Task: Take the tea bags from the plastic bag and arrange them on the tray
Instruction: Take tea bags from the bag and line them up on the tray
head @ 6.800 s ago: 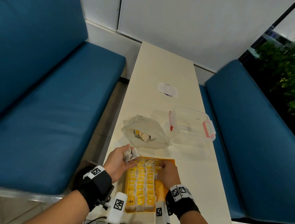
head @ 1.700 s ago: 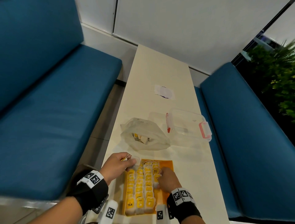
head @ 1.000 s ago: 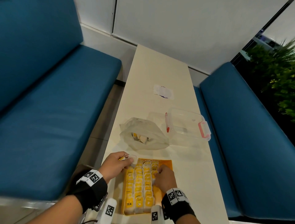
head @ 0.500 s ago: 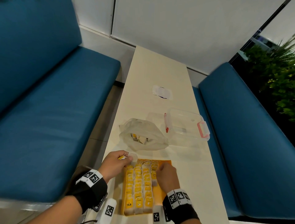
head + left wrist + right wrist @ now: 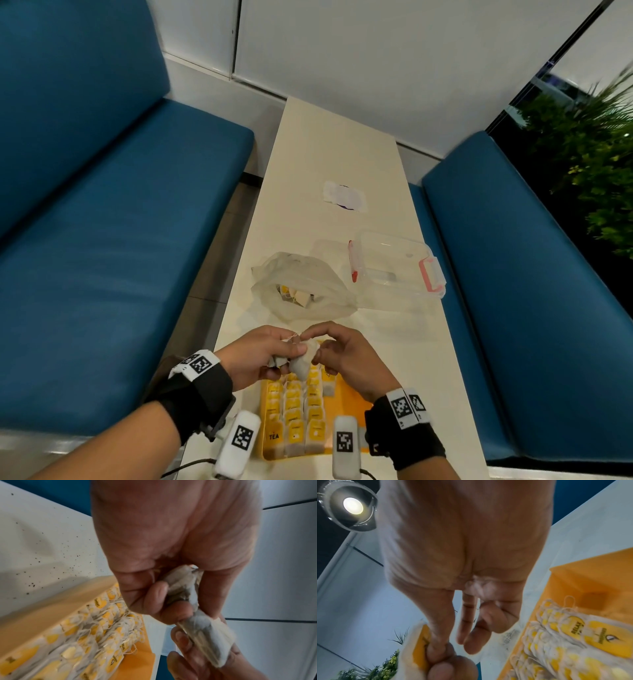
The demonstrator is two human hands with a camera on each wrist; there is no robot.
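An orange tray [image 5: 354, 401] at the table's near edge holds three rows of yellow-tagged tea bags [image 5: 294, 411]. Both hands meet just above its far end. My left hand [image 5: 291, 349] grips crumpled white tea bags [image 5: 181, 585] in its curled fingers. My right hand [image 5: 317, 346] pinches one of those tea bags [image 5: 303, 363] between thumb and forefinger, at its yellow tag [image 5: 419, 646]. Beyond the hands lies the clear plastic bag [image 5: 301, 291], open, with a few tea bags [image 5: 296, 296] inside.
A clear lidded box [image 5: 394, 267] with pink clasps sits right of the bag. A white label [image 5: 344, 197] lies farther up the narrow white table [image 5: 318, 154]. Blue benches [image 5: 120, 257] flank both sides. Dark tea specks dot the table [image 5: 51, 561] by the tray.
My right hand has lifted off the rows on the tray and come up to the left hand. Both now hold the tea bag between them above the tray's far end.
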